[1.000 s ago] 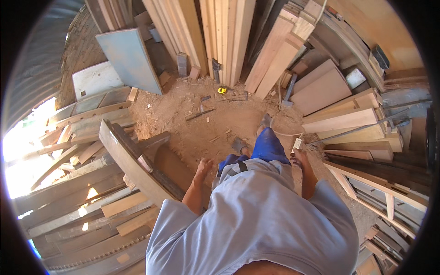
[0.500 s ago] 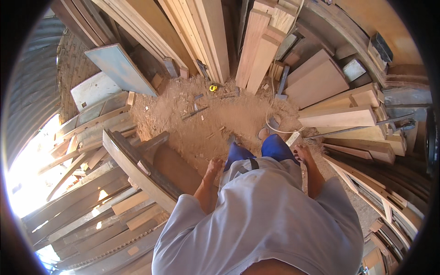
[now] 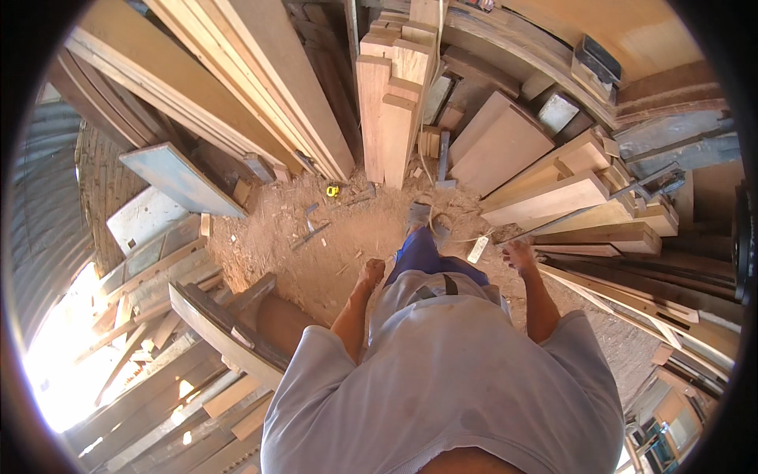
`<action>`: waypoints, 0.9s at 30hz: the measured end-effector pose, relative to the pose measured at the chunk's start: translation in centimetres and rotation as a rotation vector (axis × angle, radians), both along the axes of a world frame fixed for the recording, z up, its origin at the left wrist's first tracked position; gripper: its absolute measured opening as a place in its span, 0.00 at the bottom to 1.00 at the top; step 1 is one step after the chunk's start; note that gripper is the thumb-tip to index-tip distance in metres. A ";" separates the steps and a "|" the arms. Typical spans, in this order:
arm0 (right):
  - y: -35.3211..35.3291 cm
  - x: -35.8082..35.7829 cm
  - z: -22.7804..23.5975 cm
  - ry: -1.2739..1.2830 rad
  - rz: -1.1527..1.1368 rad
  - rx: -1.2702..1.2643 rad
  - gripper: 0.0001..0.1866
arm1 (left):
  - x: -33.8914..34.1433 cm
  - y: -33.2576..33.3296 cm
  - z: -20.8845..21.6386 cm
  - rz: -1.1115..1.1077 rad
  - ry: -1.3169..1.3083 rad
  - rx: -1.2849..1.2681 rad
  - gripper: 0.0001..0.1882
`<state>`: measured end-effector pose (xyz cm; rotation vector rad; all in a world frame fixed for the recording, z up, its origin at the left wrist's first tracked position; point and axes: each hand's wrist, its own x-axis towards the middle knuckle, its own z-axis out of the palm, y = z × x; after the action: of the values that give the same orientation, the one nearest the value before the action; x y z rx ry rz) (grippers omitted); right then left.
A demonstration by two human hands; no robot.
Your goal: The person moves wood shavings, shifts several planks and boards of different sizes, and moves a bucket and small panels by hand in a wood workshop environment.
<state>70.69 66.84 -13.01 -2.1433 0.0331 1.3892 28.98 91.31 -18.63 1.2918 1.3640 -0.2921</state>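
My left hand (image 3: 372, 273) hangs beside my left thigh with its fingers loosely bent, and nothing shows in it. Out to the right is my right hand (image 3: 519, 256), fingers partly spread and holding nothing that I can see. It is close to the ends of some stacked boards (image 3: 604, 237); whether it touches them I cannot tell. Just left of that hand, a white extension socket (image 3: 478, 249) lies on the ground on a pale cord. A yellow tape measure (image 3: 332, 191) rests on the sawdust ahead.
Tall planks (image 3: 284, 87) lean at the back, beside upright timber pieces (image 3: 387, 118). A long metal bar (image 3: 572, 212) juts over the boards on the right. To the left are a pale blue panel (image 3: 181, 178), a wooden trough-like frame (image 3: 225, 324) and piled scrap boards (image 3: 158, 411).
I have stepped forward and the view has turned, so the planks and timber look closer and farther left. My right hand has swung outward, away from my thigh, toward the board ends.
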 end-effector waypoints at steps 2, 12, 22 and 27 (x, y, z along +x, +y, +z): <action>0.3 -1.1 -0.7 0.057 0.071 0.047 0.14 | -0.8 1.1 -0.5 -0.071 -0.050 -0.052 0.14; -1.9 -3.5 -9.2 -0.236 0.741 0.232 0.14 | -0.4 3.9 0.4 0.105 -0.088 -0.108 0.17; 0.6 -2.5 -11.7 -1.004 0.843 0.053 0.18 | -1.3 9.5 0.0 -0.039 -0.117 -0.263 0.11; 10.7 -10.8 -4.4 -0.384 0.448 0.097 0.13 | -5.3 15.9 -0.6 0.008 -0.098 -0.112 0.11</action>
<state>59.86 77.50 -17.38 -2.3866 -0.6841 1.1448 23.69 107.26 -19.23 1.1922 1.2523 -0.2912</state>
